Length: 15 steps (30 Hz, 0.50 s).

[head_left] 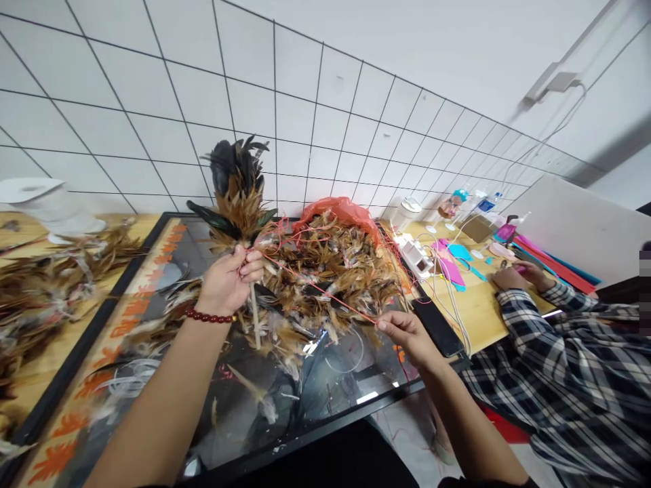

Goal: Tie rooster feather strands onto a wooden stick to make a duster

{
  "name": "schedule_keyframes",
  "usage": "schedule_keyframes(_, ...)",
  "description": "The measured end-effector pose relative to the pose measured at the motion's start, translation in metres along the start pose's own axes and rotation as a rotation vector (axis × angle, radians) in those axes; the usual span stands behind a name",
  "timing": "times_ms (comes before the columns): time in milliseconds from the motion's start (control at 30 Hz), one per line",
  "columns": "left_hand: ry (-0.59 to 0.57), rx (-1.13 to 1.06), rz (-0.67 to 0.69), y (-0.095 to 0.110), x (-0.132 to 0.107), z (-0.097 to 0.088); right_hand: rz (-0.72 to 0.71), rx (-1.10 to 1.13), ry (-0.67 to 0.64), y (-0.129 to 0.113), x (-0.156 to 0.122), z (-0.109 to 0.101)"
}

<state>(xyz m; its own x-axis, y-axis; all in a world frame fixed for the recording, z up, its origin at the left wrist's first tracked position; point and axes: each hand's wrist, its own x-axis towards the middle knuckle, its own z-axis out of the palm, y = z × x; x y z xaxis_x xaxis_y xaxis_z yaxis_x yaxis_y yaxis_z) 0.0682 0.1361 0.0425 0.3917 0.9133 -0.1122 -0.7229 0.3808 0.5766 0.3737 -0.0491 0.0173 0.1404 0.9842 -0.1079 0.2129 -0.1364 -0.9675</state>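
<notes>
The desk (91, 318) carries a dark glass-topped panel with an orange-patterned border; you work over its middle. Toward the far edge lies a heap of loose brown feathers (330, 271) spilling from a red plastic bag (338, 210). More feathers lie along the left edge, near a white spool (38, 203).

Your left hand (228, 281) is closed around the feather duster (239, 196), its grip pressed tight where the plumage meets the wooden stick (254, 315); the duster stands upright, head toward the tiled wall. Your right hand (407, 332), near the desk's right edge, pinches the red string (315, 288) between thumb and forefinger, the line running taut back to the left hand's fingers.

To bind well, judge the following: keep the string straight and under even tension, since slack would likely let the feathers slip; hold the stick firmly just below the binding point so that it cannot turn in the hand; keep the line clear of the loose heap, whose quills and stray red strands could snag it.

At the right, a second person in a plaid sleeve (549, 339) works among coloured sheets; a dark phone (437, 329) lies just beside your right hand.
</notes>
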Motion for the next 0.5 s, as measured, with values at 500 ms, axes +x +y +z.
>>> schedule_keyframes(500,0.096,-0.008,-0.097,0.001,0.004,-0.008,-0.184,-0.300,-0.663,-0.004,-0.002,-0.015)
